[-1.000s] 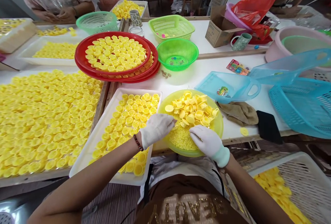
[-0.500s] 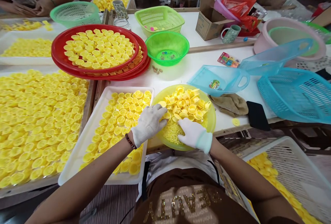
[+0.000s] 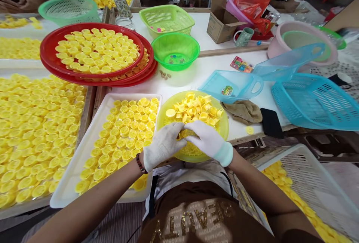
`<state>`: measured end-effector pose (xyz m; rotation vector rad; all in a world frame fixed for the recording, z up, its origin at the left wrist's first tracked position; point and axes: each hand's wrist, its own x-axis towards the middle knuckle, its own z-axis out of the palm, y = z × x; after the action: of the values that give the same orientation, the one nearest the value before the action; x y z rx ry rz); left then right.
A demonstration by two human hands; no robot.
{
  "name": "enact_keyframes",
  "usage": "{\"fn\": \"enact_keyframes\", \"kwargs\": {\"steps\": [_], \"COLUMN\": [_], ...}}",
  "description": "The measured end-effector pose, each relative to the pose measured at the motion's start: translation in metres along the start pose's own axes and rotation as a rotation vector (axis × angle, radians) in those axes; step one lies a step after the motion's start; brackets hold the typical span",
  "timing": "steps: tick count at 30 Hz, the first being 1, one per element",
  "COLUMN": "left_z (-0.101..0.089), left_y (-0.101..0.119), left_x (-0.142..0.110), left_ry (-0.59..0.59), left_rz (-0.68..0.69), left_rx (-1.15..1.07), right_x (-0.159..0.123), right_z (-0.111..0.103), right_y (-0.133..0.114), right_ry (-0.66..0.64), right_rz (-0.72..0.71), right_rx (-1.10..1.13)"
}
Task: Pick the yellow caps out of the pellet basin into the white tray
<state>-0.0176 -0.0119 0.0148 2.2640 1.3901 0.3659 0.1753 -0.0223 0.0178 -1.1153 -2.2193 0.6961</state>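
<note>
Yellow cap [image 3: 183, 134], in the head view: it shows between the curled fingers of the gloved left hand [image 3: 163, 144] and gloved right hand [image 3: 209, 140], above a yellow basin [image 3: 224, 131]. The fingertips nearly meet; whether either hand grips the cap, I cannot tell. Just beyond the hands rises a heap of caps [image 3: 193, 109]; beneath them lie small beads [image 3: 192, 150]. Left of the left hand, a white tray [image 3: 65, 193] crowds the basin. Beyond the right hand, a blue scoop [image 3: 214, 85] and brown cloth [image 3: 244, 112] hem it in. Farther ahead stands a green bowl [image 3: 161, 50], with stacked red trays [image 3: 49, 58] to its left.
</note>
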Motion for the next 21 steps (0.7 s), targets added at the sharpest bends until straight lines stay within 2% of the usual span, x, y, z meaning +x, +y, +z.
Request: {"fn": "enact_keyframes", "kwargs": {"steps": [6, 10, 13, 18, 21], "left_z": [0.002, 0.002, 0.001, 0.0, 0.002], "left_y": [-0.005, -0.009, -0.008, -0.001, 0.002], "left_x": [-0.003, -0.007, -0.008, -0.007, -0.007], "left_ry": [0.029, 0.063, 0.066, 0.013, 0.005], "left_rz": [0.031, 0.032, 0.043, 0.08, 0.07], "left_rx": [-0.051, -0.094, -0.096, 0.0, -0.014], "right_x": [-0.011, -0.02, -0.019, -0.007, -0.001], "right_z": [-0.008, -0.01, -0.008, -0.004, -0.003], "right_y": [0.01, 0.02, 0.018, 0.002, -0.002], "right_ry": [0.051, -0.013, -0.035, 0.108, 0.157], "right_rz": [0.074, 0.086, 0.071, 0.012, 0.008], "right_rx": [-0.047, -0.068, -0.053, 0.052, 0.125]}}
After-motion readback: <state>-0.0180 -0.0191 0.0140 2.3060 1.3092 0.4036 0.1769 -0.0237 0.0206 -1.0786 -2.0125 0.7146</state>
